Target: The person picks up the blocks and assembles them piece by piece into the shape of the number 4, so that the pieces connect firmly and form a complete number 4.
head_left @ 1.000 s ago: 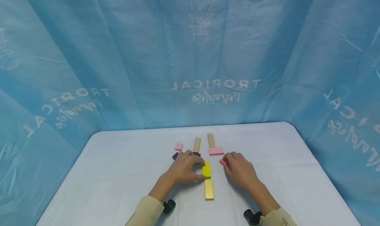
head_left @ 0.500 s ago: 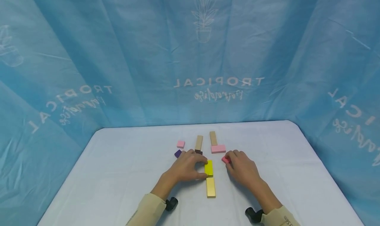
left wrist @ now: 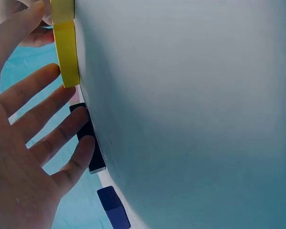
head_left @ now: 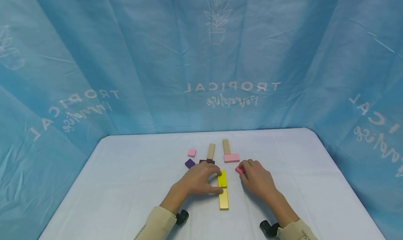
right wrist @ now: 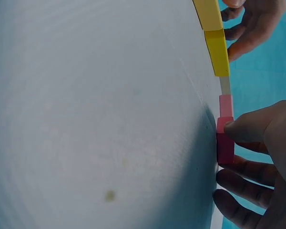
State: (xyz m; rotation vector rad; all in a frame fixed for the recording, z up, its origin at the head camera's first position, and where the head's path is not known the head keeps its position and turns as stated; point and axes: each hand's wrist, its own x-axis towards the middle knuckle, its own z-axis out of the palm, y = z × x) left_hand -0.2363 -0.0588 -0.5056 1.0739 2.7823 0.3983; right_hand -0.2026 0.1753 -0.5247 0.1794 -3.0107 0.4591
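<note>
In the head view, my left hand (head_left: 200, 180) lies beside a bright yellow block (head_left: 222, 179) and a pale gold block (head_left: 224, 200), which stand end to end. Its index fingertip touches the yellow block and its thumb rests at the gold one; the left wrist view shows the fingers spread and fairly straight. My right hand (head_left: 257, 180) pinches a small red block (right wrist: 225, 147) between thumb and forefinger, down on the table. Most of that red block is covered in the head view. Just beyond it lies a pink block (head_left: 231, 158).
Two pale wooden blocks (head_left: 211, 151) lie at the back, one meeting dark brown blocks (head_left: 203, 161), the other the pink block. A purple block (head_left: 190, 163) and a small pink block (head_left: 191, 153) lie left of them. Blue curtains (head_left: 151, 75) surround the white table (head_left: 119, 191).
My left hand has drawn slightly nearer me, its thumb sliding from the yellow block to the gold one. The yellow and gold blocks, earlier slightly apart, now meet. The right hand keeps its hold.
</note>
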